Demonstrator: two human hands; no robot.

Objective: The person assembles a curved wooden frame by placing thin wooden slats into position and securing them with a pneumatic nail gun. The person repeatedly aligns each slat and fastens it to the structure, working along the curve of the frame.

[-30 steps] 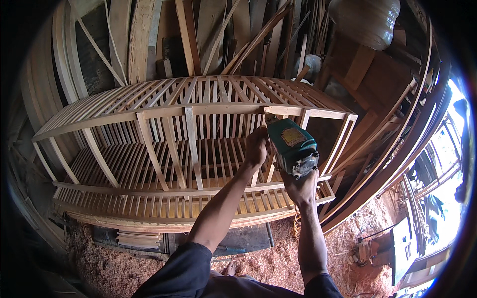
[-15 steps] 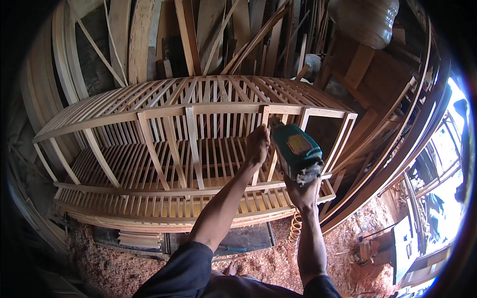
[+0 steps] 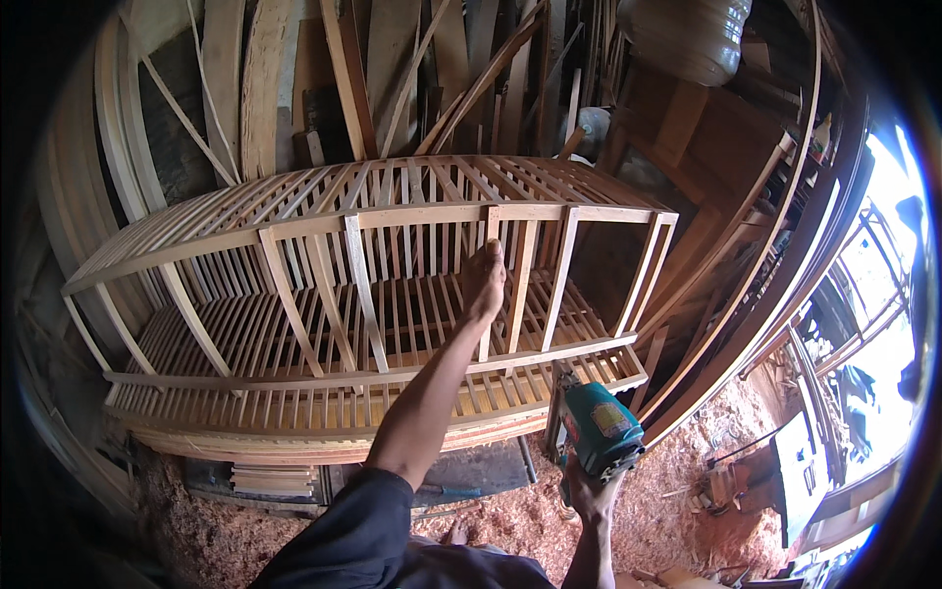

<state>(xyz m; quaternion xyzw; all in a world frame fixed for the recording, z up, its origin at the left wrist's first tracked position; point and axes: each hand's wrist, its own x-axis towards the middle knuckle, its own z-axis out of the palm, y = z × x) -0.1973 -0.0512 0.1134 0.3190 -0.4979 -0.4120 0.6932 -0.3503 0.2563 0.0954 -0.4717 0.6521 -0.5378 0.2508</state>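
Standing nearby, I saw the left hand (image 3: 488, 278) near the middle of the view, its grip closed around a wooden upright (image 3: 493, 226) just under the top rail (image 3: 422, 218) of a slatted wooden framework (image 3: 294, 381). The right hand (image 3: 594, 494), at lower right of centre, had its grip closed on a teal nail gun (image 3: 601, 427), well apart from the upright. To my mind, a loosened left grip could have let the upright tilt out of line, and a nail driven askew so near that hand could have split the thin wood or hurt it. The framework spread across the view's middle, long, open-fronted and unpainted, close-set slats behind and beneath, sparser uprights in front. Reddish shavings (image 3: 687, 491) lay below.
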